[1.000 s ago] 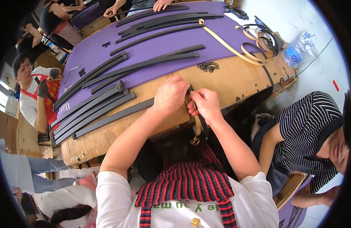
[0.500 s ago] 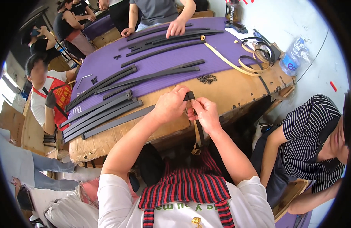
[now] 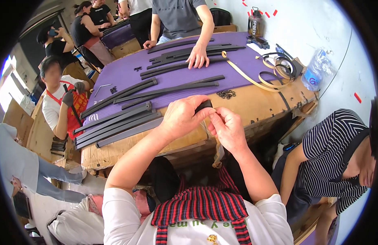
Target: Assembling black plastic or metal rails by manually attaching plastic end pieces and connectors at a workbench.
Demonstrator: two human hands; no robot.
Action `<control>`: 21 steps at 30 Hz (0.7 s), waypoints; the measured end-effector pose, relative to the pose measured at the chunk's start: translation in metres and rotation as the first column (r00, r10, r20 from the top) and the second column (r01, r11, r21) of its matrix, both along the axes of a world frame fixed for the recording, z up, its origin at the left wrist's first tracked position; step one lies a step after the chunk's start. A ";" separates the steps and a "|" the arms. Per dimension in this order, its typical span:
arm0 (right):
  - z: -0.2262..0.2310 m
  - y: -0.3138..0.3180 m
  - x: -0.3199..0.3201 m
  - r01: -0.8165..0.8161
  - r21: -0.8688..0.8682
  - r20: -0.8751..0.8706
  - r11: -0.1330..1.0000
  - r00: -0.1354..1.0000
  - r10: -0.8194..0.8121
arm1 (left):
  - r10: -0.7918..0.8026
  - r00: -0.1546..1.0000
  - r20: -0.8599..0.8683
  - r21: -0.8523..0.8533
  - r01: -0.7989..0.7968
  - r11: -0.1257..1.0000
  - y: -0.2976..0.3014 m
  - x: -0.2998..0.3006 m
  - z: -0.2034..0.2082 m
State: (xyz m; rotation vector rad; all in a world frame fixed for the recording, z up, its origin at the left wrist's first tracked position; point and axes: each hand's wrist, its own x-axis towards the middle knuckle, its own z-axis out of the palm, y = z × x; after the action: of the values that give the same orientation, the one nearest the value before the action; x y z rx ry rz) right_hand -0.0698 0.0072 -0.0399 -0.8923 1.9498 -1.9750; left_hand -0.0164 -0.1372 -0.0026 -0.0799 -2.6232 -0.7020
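Note:
My left hand (image 3: 182, 116) is closed over the end of a short black strip piece (image 3: 203, 106), held up above the cardboard-covered table (image 3: 254, 104). My right hand (image 3: 227, 128) pinches the same piece from below, together with a tan strap (image 3: 217, 153) that hangs down from my fingers toward my lap. Both hands meet just in front of the table's near edge. Long black strips (image 3: 119, 122) lie on the table to the left of my hands. A small heap of black rings (image 3: 226, 94) sits just beyond them.
A purple mat (image 3: 127, 75) covers the far half of the table, carrying more black strips (image 3: 185, 55). Coiled tan straps (image 3: 274, 69) and a clear plastic bottle (image 3: 313, 71) lie at the right end. A person's hand (image 3: 198, 59) rests opposite. Others sit left and right.
My head has lifted, so more of the table's far side and the people beyond it show. Both hands stay together on the black piece and strap, raised slightly off the table edge.

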 end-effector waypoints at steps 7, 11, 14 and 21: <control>0.007 0.007 0.006 -0.003 0.041 -0.083 0.999 0.997 0.007 | -0.109 0.992 -0.066 0.031 0.111 0.993 -0.004 0.010 0.005; 0.004 0.007 0.011 -0.005 -0.095 -0.051 0.995 0.999 0.000 | -0.092 0.994 -0.057 0.207 0.102 0.973 0.003 0.012 0.008; 0.009 0.011 0.015 -0.027 -0.064 0.117 0.998 0.992 0.035 | -0.108 0.991 -0.074 0.170 0.119 0.978 0.002 0.014 0.005; 0.009 0.019 0.012 -0.089 -0.009 0.203 0.996 0.975 0.089 | -0.114 0.992 -0.057 0.212 0.124 0.970 0.005 0.015 0.001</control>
State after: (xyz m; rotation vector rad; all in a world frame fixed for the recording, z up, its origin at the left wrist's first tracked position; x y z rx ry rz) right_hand -0.0579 0.0258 -0.0313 -0.7317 1.7661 -1.9316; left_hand -0.0014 -0.1318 -0.0015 -0.1880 -2.4991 -1.0091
